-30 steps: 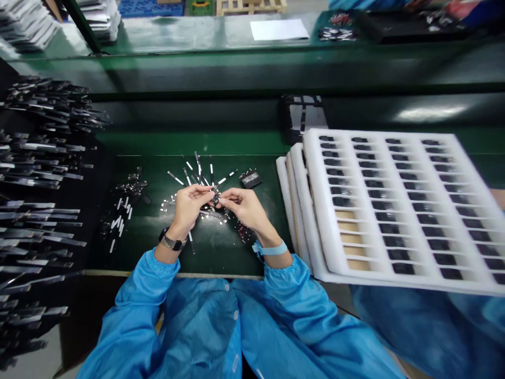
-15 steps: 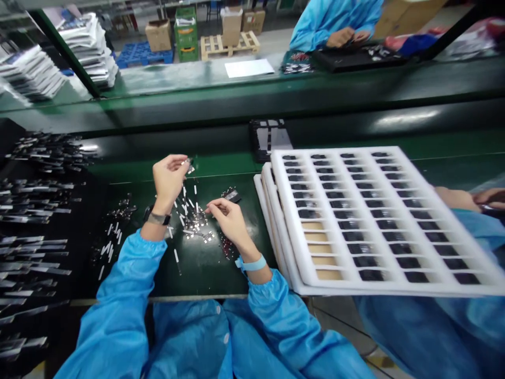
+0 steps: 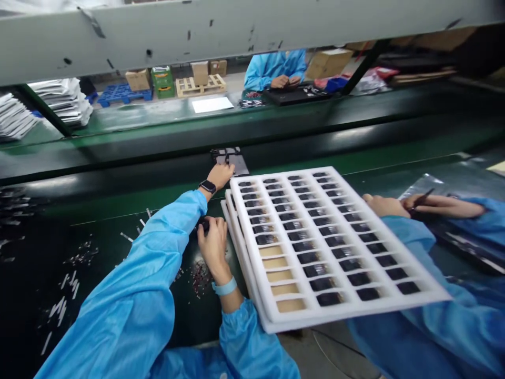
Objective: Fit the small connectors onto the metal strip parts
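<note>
Green bench (image 3: 102, 208), running wide beneath everything. Along its near side, a white foam tray (image 3: 315, 316) atop a stack, jutting past the front edge; most slots filled with dark pieces (image 3: 329, 299), the near end of the leftmost column bare down to tan board (image 3: 290, 305). Could tip or spill after a bump from the right forearm, close alongside. Next in size, the left blue sleeve (image 3: 145, 273), stretched forward across the bench. Just past the tray's far left corner, a flat grey-and-black pack (image 3: 238, 159), with the left hand (image 3: 220, 175) at its near edge. Could skew or slip from a one-sided pull. Nearer in, the right hand (image 3: 213, 243), low beside the stack, fingers bent around or against a small black block (image 3: 203, 225). Blurred and half hidden at both sets of fingertips: cannot tell whether gripping or merely touching. Could drop the block through a loose pinch. Smallest, white strips (image 3: 126, 237) beside the sleeve and reddish bits (image 3: 199, 278) below the right hand, easily scattered by dragging cloth.
</note>
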### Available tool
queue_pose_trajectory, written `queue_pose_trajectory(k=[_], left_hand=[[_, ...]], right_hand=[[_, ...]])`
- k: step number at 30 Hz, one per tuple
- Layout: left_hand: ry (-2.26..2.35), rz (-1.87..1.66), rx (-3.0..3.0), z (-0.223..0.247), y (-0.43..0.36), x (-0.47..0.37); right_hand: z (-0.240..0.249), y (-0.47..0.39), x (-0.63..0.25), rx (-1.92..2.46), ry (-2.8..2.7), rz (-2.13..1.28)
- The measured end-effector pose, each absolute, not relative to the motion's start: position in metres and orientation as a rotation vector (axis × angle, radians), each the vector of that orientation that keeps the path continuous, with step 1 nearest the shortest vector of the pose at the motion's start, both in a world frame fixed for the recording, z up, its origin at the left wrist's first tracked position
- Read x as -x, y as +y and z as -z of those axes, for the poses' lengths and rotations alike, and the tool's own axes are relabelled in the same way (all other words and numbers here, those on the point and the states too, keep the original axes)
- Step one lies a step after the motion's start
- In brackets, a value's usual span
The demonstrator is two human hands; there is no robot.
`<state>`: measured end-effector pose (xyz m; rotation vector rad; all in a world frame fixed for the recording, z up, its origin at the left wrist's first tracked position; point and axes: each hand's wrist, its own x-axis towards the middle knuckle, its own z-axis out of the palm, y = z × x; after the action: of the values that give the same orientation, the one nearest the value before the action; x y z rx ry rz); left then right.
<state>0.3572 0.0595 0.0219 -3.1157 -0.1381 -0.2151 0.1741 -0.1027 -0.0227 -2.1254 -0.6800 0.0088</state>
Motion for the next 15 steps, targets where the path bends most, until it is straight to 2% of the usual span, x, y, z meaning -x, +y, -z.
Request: queue_pose_trajectory(k=[5,15], left_hand=[[-0.218,0.189,3.146,-0.004,0.07,-0.349],[-0.378,0.17,3.247,-0.01,0.086,-0.357]], right_hand=[[0.032,-0.096,-0.173,2.196,-0.712,-0.105],[0.043,-0.096,-0.177,2.111,-0.68,-0.13]])
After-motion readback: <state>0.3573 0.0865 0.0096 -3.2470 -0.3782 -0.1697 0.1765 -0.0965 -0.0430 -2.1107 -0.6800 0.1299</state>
